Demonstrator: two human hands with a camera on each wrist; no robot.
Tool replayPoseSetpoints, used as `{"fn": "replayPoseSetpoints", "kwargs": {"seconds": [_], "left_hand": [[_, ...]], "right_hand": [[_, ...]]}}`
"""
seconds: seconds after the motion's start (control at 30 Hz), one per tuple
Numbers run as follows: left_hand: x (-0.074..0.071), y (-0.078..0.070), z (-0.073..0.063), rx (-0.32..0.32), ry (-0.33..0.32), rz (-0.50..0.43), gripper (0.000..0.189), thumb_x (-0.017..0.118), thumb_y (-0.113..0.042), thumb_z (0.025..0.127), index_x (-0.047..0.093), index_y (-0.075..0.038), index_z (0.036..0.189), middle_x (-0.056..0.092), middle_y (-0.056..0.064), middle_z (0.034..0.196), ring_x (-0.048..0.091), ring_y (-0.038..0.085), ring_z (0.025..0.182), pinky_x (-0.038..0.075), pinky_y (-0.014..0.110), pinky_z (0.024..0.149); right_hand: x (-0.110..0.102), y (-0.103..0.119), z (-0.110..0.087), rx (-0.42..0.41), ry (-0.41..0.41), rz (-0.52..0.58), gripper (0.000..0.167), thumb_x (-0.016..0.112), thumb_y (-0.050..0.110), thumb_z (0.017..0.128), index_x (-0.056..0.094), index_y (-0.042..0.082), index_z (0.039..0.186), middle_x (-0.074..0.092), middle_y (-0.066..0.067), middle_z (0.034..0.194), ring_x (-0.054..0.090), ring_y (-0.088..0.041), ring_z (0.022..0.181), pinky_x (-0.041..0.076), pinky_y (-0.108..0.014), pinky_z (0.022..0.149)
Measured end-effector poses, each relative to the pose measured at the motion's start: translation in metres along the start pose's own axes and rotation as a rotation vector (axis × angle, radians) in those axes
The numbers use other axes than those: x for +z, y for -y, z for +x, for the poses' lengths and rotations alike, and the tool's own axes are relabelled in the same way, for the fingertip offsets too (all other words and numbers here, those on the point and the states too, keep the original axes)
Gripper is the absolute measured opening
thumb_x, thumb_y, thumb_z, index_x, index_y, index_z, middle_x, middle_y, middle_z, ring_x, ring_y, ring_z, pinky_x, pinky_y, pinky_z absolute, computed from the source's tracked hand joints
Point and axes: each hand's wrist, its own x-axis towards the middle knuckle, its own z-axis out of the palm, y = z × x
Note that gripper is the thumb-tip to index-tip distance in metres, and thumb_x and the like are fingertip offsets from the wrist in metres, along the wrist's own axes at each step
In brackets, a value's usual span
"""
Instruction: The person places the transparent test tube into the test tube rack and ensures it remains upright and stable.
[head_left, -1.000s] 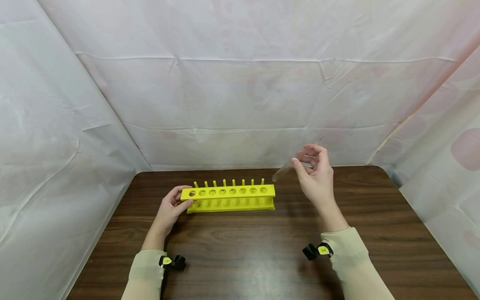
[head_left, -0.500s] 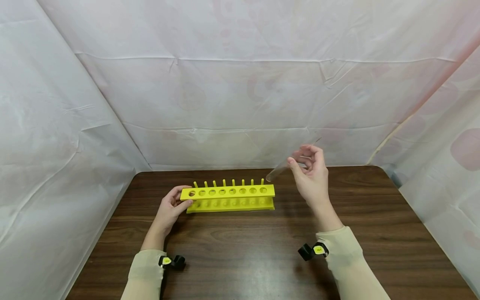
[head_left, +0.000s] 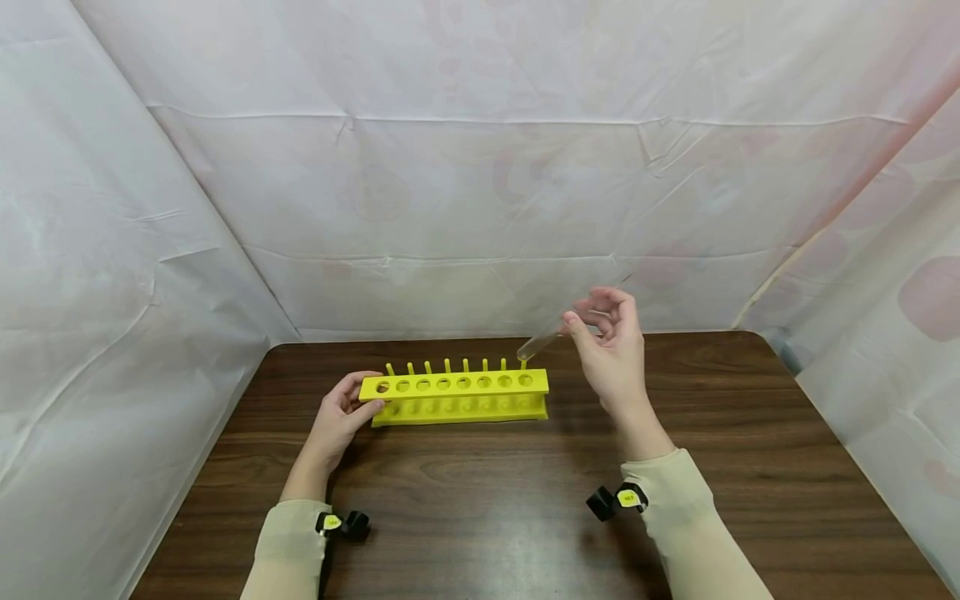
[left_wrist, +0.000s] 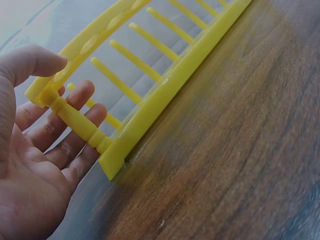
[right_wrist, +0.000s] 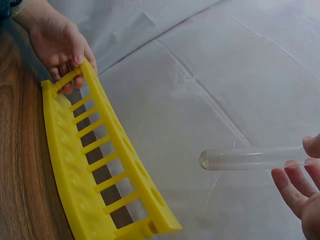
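A yellow test tube rack (head_left: 453, 383) with a row of holes and upright pegs stands on the table. My left hand (head_left: 343, 419) grips its left end, the thumb at the top bar and the fingers curled around the end post (left_wrist: 77, 120). In my right hand (head_left: 615, 354), a clear glass test tube (head_left: 538, 342) is pinched between thumb and fingers. It is tilted, its rounded end pointing down and left, above the rack's right end. The right wrist view shows that rounded tube end (right_wrist: 225, 159) apart from the rack.
The dark wood-grain table (head_left: 450, 508) spreads around and in front of the rack. Pale plastic sheeting (head_left: 465, 192) hangs behind the table and along both sides. A small black camera is strapped at each wrist.
My right hand has moved left with the test tube, bringing the rounded end from beside the rack to over its right end. My left hand and the rack have stayed in place.
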Motion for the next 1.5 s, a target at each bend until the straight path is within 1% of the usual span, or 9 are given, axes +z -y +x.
{"fn": "replayPoseSetpoints", "kwargs": {"seconds": [0.13,0.4,0.67,0.83,0.93,1.03,1.17,1.27,1.5], "left_hand": [[-0.001,0.001,0.001,0.004,0.004,0.005,0.05,0.074,-0.01,0.106,0.055,0.0,0.151,0.074,0.003,0.131,0.07,0.016,0.106,0.06,0.032,0.089],[0.0,0.0,0.0,0.001,0.002,-0.002,0.053,0.075,-0.009,0.105,0.053,0.002,0.152,0.074,0.003,0.131,0.07,0.022,0.108,0.06,0.033,0.089],[0.0,0.0,0.0,0.003,0.002,0.002,0.055,0.075,-0.012,0.106,0.052,0.004,0.153,0.074,0.001,0.13,0.07,0.018,0.107,0.06,0.032,0.088],[0.0,0.001,0.0,0.008,0.003,0.001,0.054,0.075,-0.011,0.106,0.052,0.004,0.153,0.074,0.001,0.131,0.069,0.015,0.106,0.059,0.031,0.088],[0.0,0.0,-0.001,0.006,0.002,0.002,0.052,0.074,-0.011,0.106,0.053,0.002,0.152,0.074,0.003,0.131,0.069,0.015,0.106,0.059,0.031,0.088],[0.0,0.0,-0.001,0.002,-0.004,0.0,0.05,0.075,-0.011,0.106,0.056,0.0,0.15,0.074,0.003,0.13,0.069,0.016,0.105,0.06,0.031,0.088],[0.0,0.001,0.0,0.004,-0.006,-0.002,0.049,0.074,-0.009,0.106,0.056,0.0,0.15,0.074,0.004,0.13,0.069,0.015,0.105,0.06,0.031,0.087],[0.0,0.002,0.001,0.008,-0.004,-0.001,0.049,0.074,-0.009,0.106,0.056,0.0,0.15,0.075,0.004,0.13,0.069,0.015,0.105,0.06,0.031,0.087],[0.0,0.0,0.001,0.007,-0.005,0.005,0.052,0.075,-0.012,0.105,0.054,0.002,0.151,0.075,0.002,0.13,0.069,0.014,0.106,0.059,0.031,0.088]], "right_hand": [[0.004,0.0,0.0,-0.001,0.004,0.009,0.048,0.073,-0.005,0.102,0.048,-0.001,0.142,0.062,-0.02,0.123,0.071,-0.023,0.102,0.064,-0.032,0.083],[0.01,-0.002,0.0,0.004,0.022,0.01,0.047,0.075,-0.003,0.102,0.05,0.006,0.14,0.063,-0.014,0.123,0.07,-0.024,0.104,0.064,-0.038,0.085],[0.015,-0.003,0.0,0.014,0.04,0.0,0.048,0.075,-0.005,0.101,0.048,0.001,0.14,0.061,-0.021,0.124,0.07,-0.023,0.104,0.064,-0.031,0.084],[0.019,-0.002,-0.001,0.003,0.058,-0.009,0.049,0.074,-0.005,0.101,0.046,-0.007,0.142,0.062,-0.019,0.123,0.07,-0.023,0.104,0.064,-0.037,0.084],[0.022,-0.002,-0.001,-0.001,0.069,-0.015,0.051,0.074,-0.005,0.101,0.044,-0.009,0.142,0.062,-0.021,0.123,0.071,-0.022,0.104,0.064,-0.035,0.084],[0.025,-0.001,-0.001,-0.002,0.08,-0.019,0.049,0.075,-0.005,0.101,0.046,-0.006,0.141,0.062,-0.025,0.124,0.071,-0.021,0.104,0.064,-0.035,0.085],[0.028,-0.001,-0.002,-0.005,0.095,-0.028,0.046,0.074,-0.004,0.102,0.048,-0.003,0.14,0.062,-0.027,0.124,0.071,-0.022,0.106,0.064,-0.042,0.087],[0.03,-0.001,-0.002,-0.011,0.106,-0.037,0.047,0.074,-0.004,0.102,0.048,-0.004,0.14,0.062,-0.027,0.124,0.071,-0.022,0.107,0.064,-0.045,0.087],[0.033,-0.001,-0.002,-0.016,0.13,-0.044,0.047,0.074,-0.005,0.102,0.047,-0.007,0.141,0.062,-0.028,0.124,0.071,-0.025,0.107,0.064,-0.042,0.087]]}}
